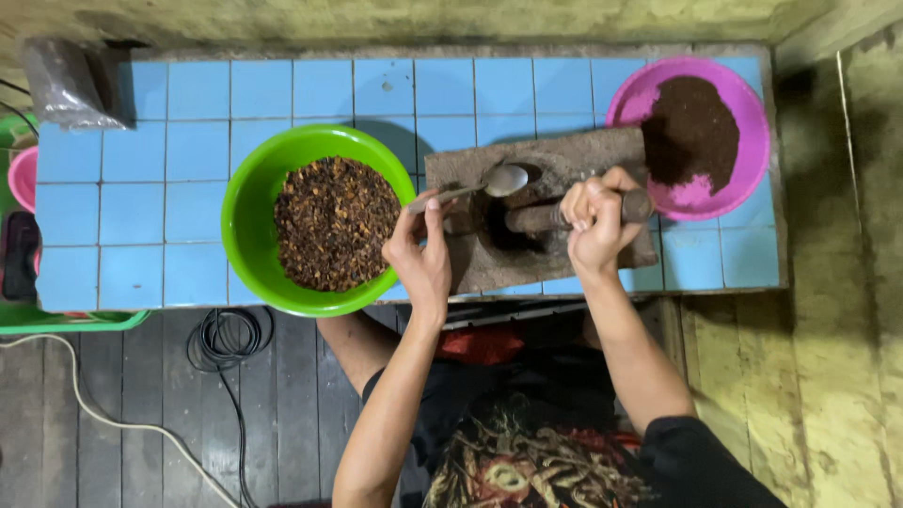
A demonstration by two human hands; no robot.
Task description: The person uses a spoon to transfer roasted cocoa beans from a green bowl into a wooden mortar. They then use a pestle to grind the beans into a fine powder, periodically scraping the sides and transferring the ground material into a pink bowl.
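l hand (420, 254) holds spoon (475, 187), r hand (594, 218) grips pestle (564, 215).

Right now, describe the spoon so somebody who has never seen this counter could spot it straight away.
Start at the blue tiled counter and find the grey stone mortar block between the green bowl and the pink bowl. The spoon lies across the block's left end, held by the left hand. It is the only shiny metal thing there; the right hand grips a dull pestle.

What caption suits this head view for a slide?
Left hand holds a metal spoon, right hand a pestle in a stone mortar.
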